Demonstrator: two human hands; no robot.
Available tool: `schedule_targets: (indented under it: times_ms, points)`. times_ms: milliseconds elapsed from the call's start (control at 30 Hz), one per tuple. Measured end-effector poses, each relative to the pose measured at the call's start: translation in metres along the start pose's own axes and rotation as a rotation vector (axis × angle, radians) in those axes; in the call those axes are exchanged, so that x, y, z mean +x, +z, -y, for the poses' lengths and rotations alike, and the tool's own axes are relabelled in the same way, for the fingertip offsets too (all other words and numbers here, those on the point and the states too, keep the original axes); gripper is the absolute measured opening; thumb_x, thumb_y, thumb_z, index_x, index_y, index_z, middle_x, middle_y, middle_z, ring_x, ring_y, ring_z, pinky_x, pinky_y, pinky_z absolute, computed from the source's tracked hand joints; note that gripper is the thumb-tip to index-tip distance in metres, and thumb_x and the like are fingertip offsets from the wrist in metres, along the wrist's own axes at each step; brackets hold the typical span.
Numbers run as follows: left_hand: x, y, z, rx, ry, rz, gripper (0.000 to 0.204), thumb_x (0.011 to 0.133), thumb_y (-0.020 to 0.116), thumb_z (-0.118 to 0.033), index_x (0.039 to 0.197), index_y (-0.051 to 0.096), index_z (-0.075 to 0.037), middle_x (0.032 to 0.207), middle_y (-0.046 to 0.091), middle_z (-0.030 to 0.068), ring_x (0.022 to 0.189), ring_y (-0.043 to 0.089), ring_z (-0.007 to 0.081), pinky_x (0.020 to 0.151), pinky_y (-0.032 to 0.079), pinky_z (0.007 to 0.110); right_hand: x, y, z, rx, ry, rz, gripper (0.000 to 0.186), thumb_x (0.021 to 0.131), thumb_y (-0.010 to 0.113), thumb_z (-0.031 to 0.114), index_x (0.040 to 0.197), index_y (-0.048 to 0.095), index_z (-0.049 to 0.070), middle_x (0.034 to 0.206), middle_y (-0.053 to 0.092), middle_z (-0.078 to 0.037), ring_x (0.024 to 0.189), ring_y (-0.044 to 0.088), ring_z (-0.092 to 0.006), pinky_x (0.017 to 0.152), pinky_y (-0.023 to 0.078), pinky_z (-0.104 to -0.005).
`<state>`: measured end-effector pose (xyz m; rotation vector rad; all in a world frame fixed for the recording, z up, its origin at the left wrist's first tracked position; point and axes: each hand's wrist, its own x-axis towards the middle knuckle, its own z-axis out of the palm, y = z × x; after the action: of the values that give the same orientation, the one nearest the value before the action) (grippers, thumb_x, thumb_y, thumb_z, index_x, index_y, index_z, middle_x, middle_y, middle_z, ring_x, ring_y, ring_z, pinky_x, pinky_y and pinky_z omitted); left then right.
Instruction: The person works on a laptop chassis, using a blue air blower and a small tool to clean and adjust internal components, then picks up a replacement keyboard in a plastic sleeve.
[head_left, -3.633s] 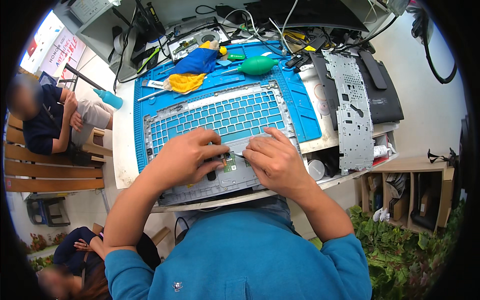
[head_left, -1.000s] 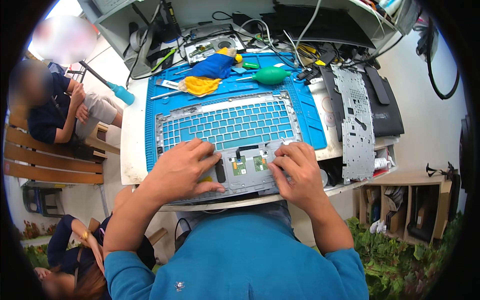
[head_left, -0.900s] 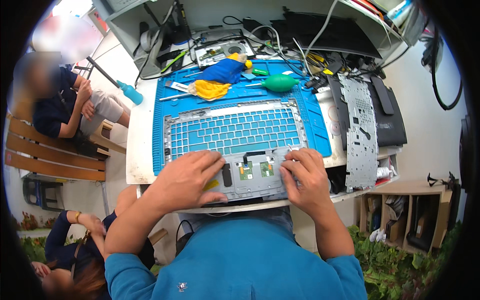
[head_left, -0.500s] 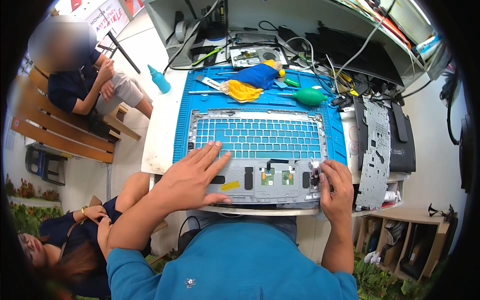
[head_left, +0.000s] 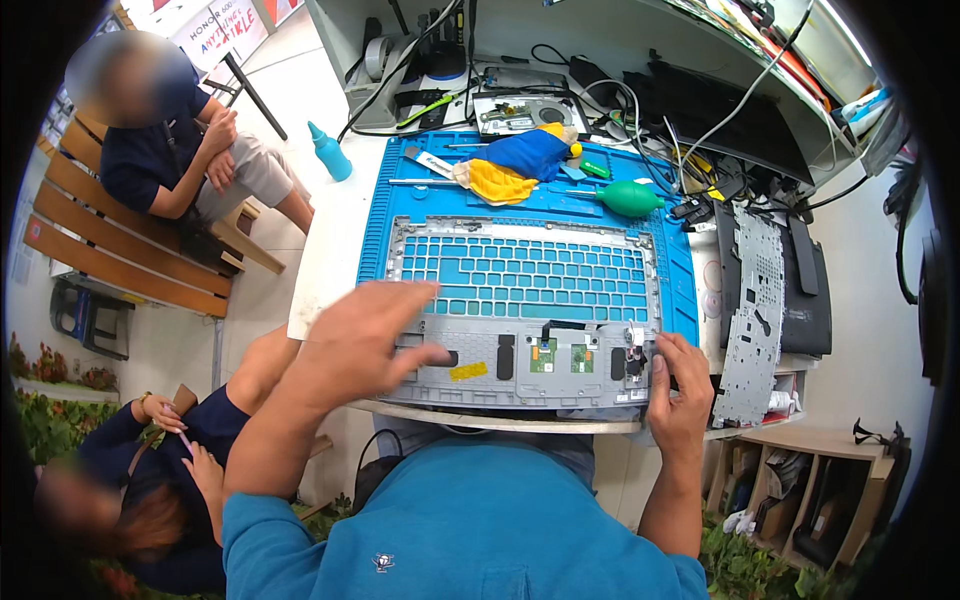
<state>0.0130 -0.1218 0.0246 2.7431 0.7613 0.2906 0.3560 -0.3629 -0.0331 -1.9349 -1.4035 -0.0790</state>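
Shifted leftward, the left hand (head_left: 355, 350) spreads over the keyless laptop shell (head_left: 482, 347), touchpad boards (head_left: 543, 356) seated, metal plate (head_left: 746, 335) lying apart, right hand (head_left: 682, 385) at its edge, pinch unclear

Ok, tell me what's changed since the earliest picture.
The left hand moved left, over the palm rest; the right hand moved right, to the edge of the laptop frame. The green boards between them are now uncovered. The green blower and yellow-and-blue cloth stayed on the blue mat.
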Motion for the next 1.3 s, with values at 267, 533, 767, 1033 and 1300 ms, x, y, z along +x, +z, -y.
schedule_targets:
  times_ms: [267, 533, 767, 1033, 1300]
  points:
    - [0.003, 0.001, 0.026, -0.289, -0.382, -0.146, 0.04, 0.102, 0.081, -0.022, 0.132, 0.076, 0.003, 0.104, 0.08, 0.0146, 0.087, 0.076, 0.0205, 0.083, 0.061, 0.033, 0.006, 0.001, -0.006, 0.055, 0.195, 0.048, 0.026, 0.104, 0.067, 0.003, 0.127, 0.075, -0.004, 0.12, 0.077, -0.022, 0.109, 0.073, -0.0373, 0.098, 0.057, -0.0431]
    - [-0.002, 0.026, 0.041, -0.838, -0.417, -0.26, 0.042, 0.11, 0.073, -0.017, 0.141, 0.067, 0.011, 0.118, 0.079, 0.0147, 0.106, 0.074, 0.0152, 0.097, 0.059, 0.03, 0.002, 0.007, -0.012, 0.112, 0.229, -0.06, 0.026, 0.105, 0.069, 0.006, 0.128, 0.075, -0.004, 0.11, 0.078, -0.02, 0.096, 0.077, -0.0315, 0.087, 0.06, -0.04]
    - [0.024, -0.003, 0.018, -0.358, -0.335, -0.171, 0.049, 0.102, 0.082, -0.027, 0.139, 0.072, 0.003, 0.116, 0.081, 0.0195, 0.103, 0.078, 0.0247, 0.095, 0.061, 0.036, 0.001, 0.0, -0.004, 0.2, 0.279, -0.018, 0.024, 0.104, 0.07, 0.004, 0.126, 0.075, -0.003, 0.114, 0.077, -0.02, 0.097, 0.076, -0.0288, 0.086, 0.06, -0.0377]
    - [0.221, 0.049, -0.065, -0.148, 0.38, -0.252, 0.048, 0.098, 0.083, -0.038, 0.135, 0.074, -0.009, 0.129, 0.076, 0.0148, 0.118, 0.073, 0.0355, 0.102, 0.058, 0.046, -0.006, -0.006, 0.009, 0.183, 0.11, -0.241, 0.021, 0.095, 0.075, -0.008, 0.114, 0.078, 0.0, 0.094, 0.068, -0.011, 0.079, 0.066, -0.0233, 0.075, 0.054, -0.0355]
    - [0.313, 0.092, -0.094, 0.113, 0.297, 0.001, 0.048, 0.088, 0.088, -0.026, 0.13, 0.073, -0.008, 0.123, 0.076, 0.017, 0.117, 0.073, 0.0384, 0.103, 0.058, 0.05, -0.037, -0.029, 0.015, 0.234, 0.105, -0.3, 0.014, 0.095, 0.077, -0.007, 0.107, 0.078, 0.0, 0.094, 0.075, -0.011, 0.08, 0.067, -0.0238, 0.074, 0.054, -0.0343]
